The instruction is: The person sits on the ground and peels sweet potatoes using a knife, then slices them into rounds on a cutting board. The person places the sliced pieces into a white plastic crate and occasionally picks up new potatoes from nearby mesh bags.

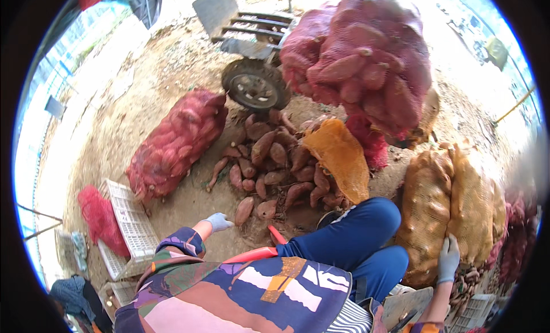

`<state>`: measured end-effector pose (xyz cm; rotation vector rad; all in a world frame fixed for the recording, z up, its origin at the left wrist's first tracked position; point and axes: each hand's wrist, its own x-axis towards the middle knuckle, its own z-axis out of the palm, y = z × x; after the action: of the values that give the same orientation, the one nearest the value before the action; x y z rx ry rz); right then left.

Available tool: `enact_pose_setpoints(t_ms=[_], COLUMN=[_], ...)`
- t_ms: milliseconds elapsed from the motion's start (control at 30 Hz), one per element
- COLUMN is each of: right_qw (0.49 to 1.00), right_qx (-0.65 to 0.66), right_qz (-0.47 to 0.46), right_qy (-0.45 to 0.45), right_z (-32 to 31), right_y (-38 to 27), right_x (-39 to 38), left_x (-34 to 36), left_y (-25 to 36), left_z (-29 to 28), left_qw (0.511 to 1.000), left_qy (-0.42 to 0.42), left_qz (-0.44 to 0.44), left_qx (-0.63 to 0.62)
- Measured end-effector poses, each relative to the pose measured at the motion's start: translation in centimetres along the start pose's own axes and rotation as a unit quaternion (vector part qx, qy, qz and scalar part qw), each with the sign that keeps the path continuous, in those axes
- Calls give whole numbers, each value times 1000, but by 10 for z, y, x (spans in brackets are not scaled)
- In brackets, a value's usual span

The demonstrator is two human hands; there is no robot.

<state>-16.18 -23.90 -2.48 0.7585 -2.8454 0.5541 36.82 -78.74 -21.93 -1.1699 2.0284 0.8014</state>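
My left hand (219, 222), in a pale grey work glove, hovers low beside the near edge of a heap of sweet potatoes (278, 155). Its fingers are stretched out and nothing shows in them. The closest sweet potato (244, 210) lies on the dirt just to its right. At the far right of my knees, my gloved right hand (448, 259) rests flat against the side of a full yellow mesh sack (425, 207), fingers pointing up along it. A loose orange mesh bag (338, 158) is draped over the heap's right side.
A filled red mesh sack (177, 141) lies left of the heap. Bulging red sacks (366, 63) stand high at the back right, next to a wheeled cart (256, 83). White plastic crates (133, 221) and a red net bag (102, 218) are at the left.
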Motion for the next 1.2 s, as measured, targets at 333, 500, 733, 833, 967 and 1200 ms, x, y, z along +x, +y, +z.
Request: enact_pose_setpoints(t_ms=[333,500,733,833,967,1200], right_qw=[985,988,986,984,987,962], right_qx=[-20,-66,-127,-89,-85,45], right_qz=[-124,-64,4,64,15,44], right_qy=[-121,-125,-110,-140,-132,-266], right_z=[44,43,0,0,14,153], right_y=[-210,-181,-131,-111,-106,-125], right_x=[69,47,-2,-23,12,108], left_x=[62,123,195,241,234,205], left_y=[-60,5,12,33,127,299], left_z=[74,58,100,124,103,-6], left_qw=[978,959,940,915,962,783], left_qy=[50,108,129,126,61,-82], left_qz=[-167,-164,-217,-161,-18,80], left_qx=[-119,-203,-228,-349,-267,-611])
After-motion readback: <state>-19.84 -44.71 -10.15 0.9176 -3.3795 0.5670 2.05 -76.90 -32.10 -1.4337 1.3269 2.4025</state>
